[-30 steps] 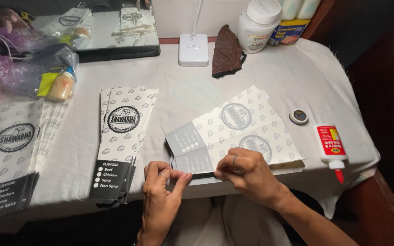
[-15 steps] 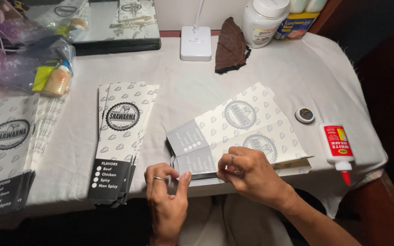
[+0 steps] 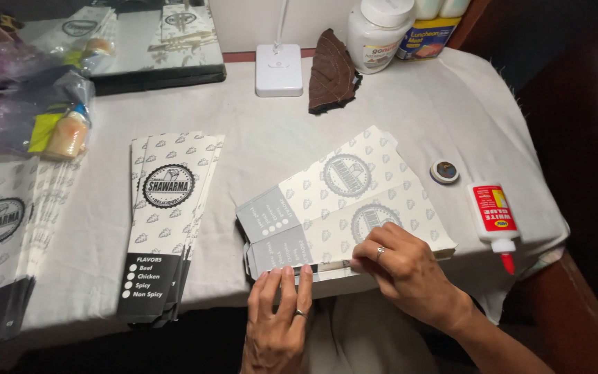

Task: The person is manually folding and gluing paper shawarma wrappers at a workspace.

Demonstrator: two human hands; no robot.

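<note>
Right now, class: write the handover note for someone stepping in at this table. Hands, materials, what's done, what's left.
Left hand: fingers flat on the near flap of the flat printed carton blank.
Right hand: pressing the same edge, beside the left.
Glue bottle: lying to the right, its small round cap apart.
Done: a stack of folded sleeves lies on the left.
Left: this blank remains open, flap not closed.

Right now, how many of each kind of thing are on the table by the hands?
Flat printed sleeve being pressed: 1
Stacks of printed sleeves: 2
Glue bottle: 1
Small round cap: 1
Brown cloth: 1
Total: 6
</note>
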